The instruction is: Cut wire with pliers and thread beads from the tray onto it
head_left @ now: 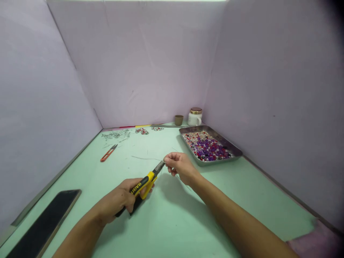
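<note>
My left hand [120, 199] is wrapped round the yellow and black handles of a pair of pliers [151, 176]. The pliers' metal jaws point up and right, with their tips at the fingertips of my right hand [180, 165]. Thumb and forefinger of that hand pinch a thin wire [146, 158] beside the jaws. One length of the wire runs off to the left, and another trails below my right hand. Whether the jaws are closed on the wire I cannot tell.
A metal tray [238, 152] of mixed beads stands at the right. Red-handled thread snips [108, 153], wire pieces [115, 134] and beaded pieces [142, 131] lie toward the back. A phone [45, 222] rests at the front left. Behind are a small cup [178, 120] and a lidded white mug [195, 117].
</note>
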Demonstrator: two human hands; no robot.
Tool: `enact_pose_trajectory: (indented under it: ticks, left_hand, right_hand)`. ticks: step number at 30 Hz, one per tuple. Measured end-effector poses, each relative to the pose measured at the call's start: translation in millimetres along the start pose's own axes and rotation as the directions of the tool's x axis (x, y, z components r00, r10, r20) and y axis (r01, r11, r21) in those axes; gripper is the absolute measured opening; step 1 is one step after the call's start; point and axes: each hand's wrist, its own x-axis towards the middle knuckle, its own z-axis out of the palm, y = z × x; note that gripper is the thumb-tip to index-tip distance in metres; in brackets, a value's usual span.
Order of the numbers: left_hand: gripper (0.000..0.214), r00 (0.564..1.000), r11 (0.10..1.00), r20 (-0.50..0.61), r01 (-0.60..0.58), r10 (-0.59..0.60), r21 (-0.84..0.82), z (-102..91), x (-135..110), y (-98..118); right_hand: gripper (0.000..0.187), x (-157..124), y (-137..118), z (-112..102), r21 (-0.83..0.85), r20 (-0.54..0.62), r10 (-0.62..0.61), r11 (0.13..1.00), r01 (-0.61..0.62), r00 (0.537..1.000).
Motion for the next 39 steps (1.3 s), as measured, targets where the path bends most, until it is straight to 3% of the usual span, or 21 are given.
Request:
enact_pose_trajectory:
  ticks: [10, 16, 22, 27, 32, 39]
  left_hand:
    - [0.034, 0.998, 0.983, -0.012, 0.051, -0.054, -0.174, 2.4, -1.4, 0.4]
    - [0.035, 0.999, 0.957, 0.004, 0.047, -0.048, -0.285, 0.4, -1.3, -0.6]
    - [0.036, 0.998, 0.945, 0.022, 0.066, -0.063, -0.320, 0.5, -1.8, 1.4]
    - [0.034, 0.998, 0.957, 0.000, 0.067, -0.070, -0.282, 1.6, -1.8, -0.1]
    - [0.051, 0.996, 0.986, -0.010, 0.086, -0.089, -0.146, 0.9, -1.4, -3.3]
    - [0.045, 0.996, 0.995, -0.033, 0.075, -0.077, -0.063, 1.3, -0.8, -3.4]
  right_hand:
    - [0.012, -2.0, 6.9, 7.2, -0.031, -0.053, -0.133, 0.991, 0.132, 0.990]
    - [0.013, -3.7, 4.4, 7.5, 0.043, -0.030, -0.148, 0.988, 0.149, 0.989]
    - [0.009, -4.1, 2.8, 6.6, -0.008, -0.014, -0.169, 0.986, 0.169, 0.985]
    - [0.009, -3.6, 4.9, 7.2, -0.052, -0.047, -0.182, 0.982, 0.180, 0.982]
    - [0.013, -3.3, 6.1, 7.2, -0.079, -0.101, -0.130, 0.989, 0.122, 0.986]
    - [0.012, -4.4, 4.6, 7.7, -0.113, -0.110, -0.134, 0.986, 0.122, 0.985]
